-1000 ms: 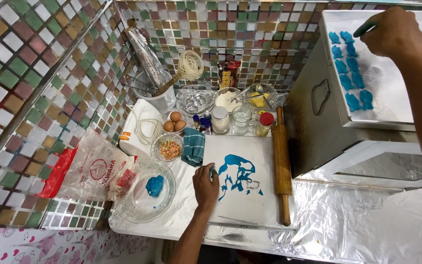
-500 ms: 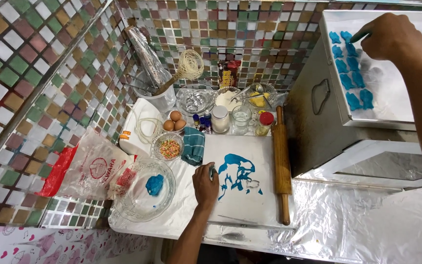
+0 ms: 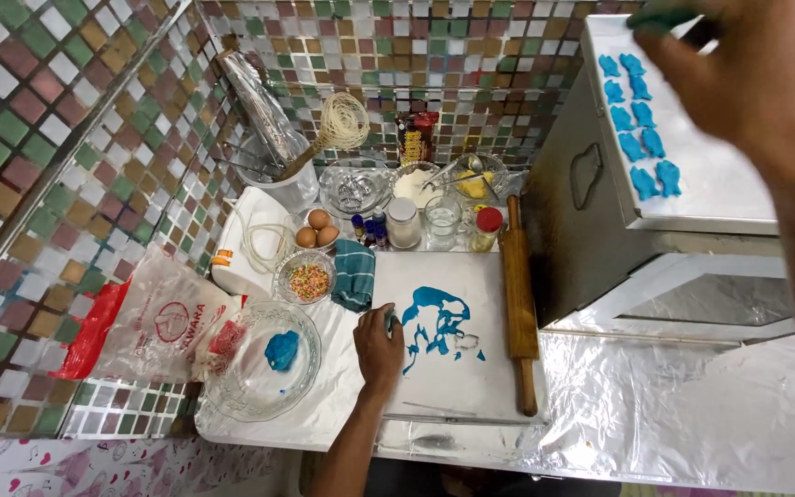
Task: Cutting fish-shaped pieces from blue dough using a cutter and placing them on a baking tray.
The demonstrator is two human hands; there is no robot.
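Blue dough (image 3: 434, 322) lies just right of the loosely curled, empty left hand (image 3: 379, 339).

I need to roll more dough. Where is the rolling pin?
In the head view, the rolling pin lies along the white board's right edge, beside the metal oven.

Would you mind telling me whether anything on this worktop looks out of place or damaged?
The rolled-out blue dough sheet on the white board is ragged and full of holes beside the left hand. Matching blue cut-out shapes sit on the tray near the right hand.
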